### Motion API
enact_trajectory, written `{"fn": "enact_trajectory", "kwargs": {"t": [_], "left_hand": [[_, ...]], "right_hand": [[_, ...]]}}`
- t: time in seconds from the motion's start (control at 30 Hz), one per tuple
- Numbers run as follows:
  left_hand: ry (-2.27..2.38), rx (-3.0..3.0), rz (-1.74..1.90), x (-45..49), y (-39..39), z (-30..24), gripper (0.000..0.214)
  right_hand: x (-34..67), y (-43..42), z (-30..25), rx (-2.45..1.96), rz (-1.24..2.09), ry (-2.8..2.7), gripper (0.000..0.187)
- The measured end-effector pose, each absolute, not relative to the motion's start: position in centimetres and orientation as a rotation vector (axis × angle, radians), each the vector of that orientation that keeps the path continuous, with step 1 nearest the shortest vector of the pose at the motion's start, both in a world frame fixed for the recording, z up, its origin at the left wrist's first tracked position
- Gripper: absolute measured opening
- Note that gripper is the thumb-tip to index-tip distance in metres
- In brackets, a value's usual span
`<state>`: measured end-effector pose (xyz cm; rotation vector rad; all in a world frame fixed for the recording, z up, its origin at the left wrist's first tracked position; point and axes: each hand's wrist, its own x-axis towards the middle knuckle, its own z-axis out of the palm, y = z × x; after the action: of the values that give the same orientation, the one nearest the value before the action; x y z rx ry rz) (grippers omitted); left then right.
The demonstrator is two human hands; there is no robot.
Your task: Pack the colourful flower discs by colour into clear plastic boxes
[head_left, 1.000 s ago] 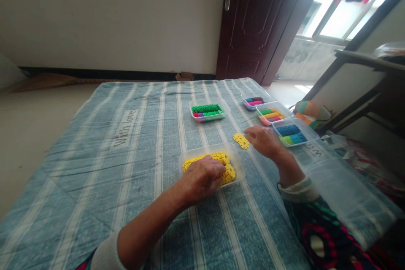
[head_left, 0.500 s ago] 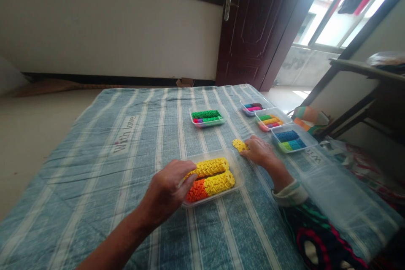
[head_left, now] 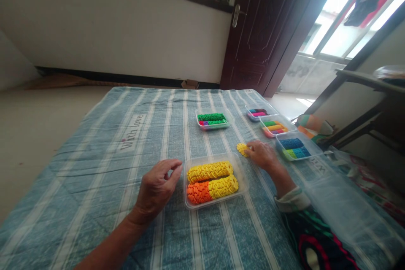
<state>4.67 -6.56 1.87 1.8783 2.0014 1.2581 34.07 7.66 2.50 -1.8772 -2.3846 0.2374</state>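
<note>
A clear plastic tray (head_left: 240, 168) lies on the striped blue cloth (head_left: 95, 164) and holds rows of yellow and orange toothed discs (head_left: 210, 181). My left hand (head_left: 156, 187) hovers just left of the tray, fingers curled and apart, holding nothing. My right hand (head_left: 262, 155) rests on the cloth to the tray's right. Its fingertips touch a small cluster of loose yellow discs (head_left: 241, 149) and cover part of it.
Farther back stand a tray of green and purple discs (head_left: 212, 119) and three trays of mixed colours (head_left: 274, 126) at the right. A large clear plastic lid or bin (head_left: 344, 211) lies at the right edge. A dark door (head_left: 262, 29) is behind.
My left hand has lifted out of the tray and drawn back to its left, which uncovers the orange and yellow rows. My right hand stays by the loose yellow discs.
</note>
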Motion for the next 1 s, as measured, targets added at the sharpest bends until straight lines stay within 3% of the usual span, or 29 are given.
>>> {"fn": "enact_trajectory", "kwargs": {"t": [0.2, 0.57, 0.83, 1.0], "left_hand": [[1.948, 1.901, 1.258, 4.8, -6.7, 1.7, 0.022], [1.875, 2.034, 1.341, 4.4, -6.3, -0.2, 0.023], [1.835, 2.042, 1.352, 4.7, -6.4, -0.2, 0.023], [1.825, 2.046, 1.354, 4.7, -6.3, -0.6, 0.022]], "right_hand": [[34.0, 7.8, 1.8, -1.880, 0.222, -2.408, 0.037], [34.7, 8.1, 2.1, -1.820, 0.426, -2.177, 0.008], [35.6, 6.1, 6.2, -1.342, 0.722, -2.285, 0.019], [33.6, 3.8, 7.9, -1.026, 0.523, -2.570, 0.012]]}}
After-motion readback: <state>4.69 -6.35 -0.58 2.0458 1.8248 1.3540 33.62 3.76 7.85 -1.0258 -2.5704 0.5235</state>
